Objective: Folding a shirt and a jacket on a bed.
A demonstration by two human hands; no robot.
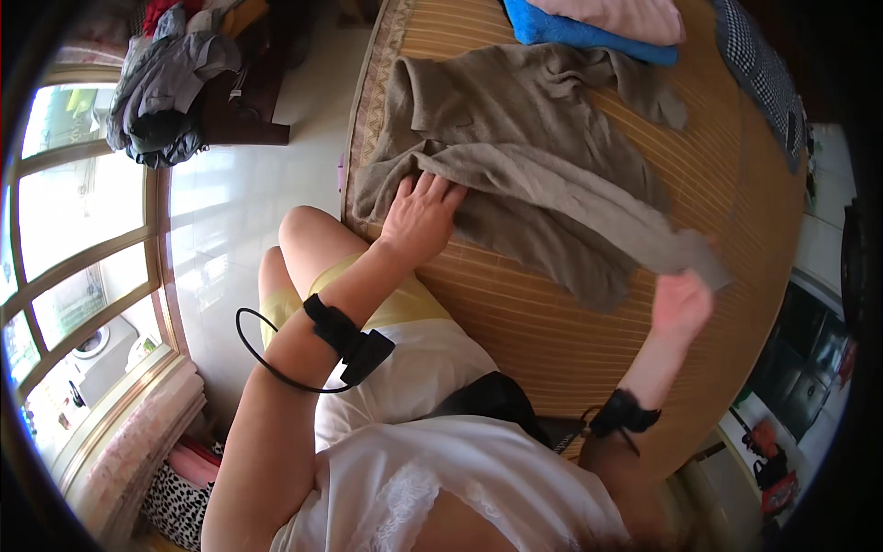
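Note:
A brown-grey knit sweater [543,101] lies spread on the striped mat, its collar end toward the left. One long sleeve [570,189] stretches across the body of the sweater toward the right. My right hand [682,302] is closed on the cuff end of that sleeve and holds it up off the mat, slightly blurred. My left hand [423,216] rests on the sweater near the shoulder, fingers stretched out and a little apart, with the fingertips at the sleeve's folded edge. The other sleeve [648,87] lies at the far side.
The tan mat [533,345] covers a bed. Folded blue [589,32] and pink [616,14] cloths are stacked at its far edge. A checked cloth [759,83] lies at the far right. Left stand a chair heaped with clothes [166,92] and a window [92,212].

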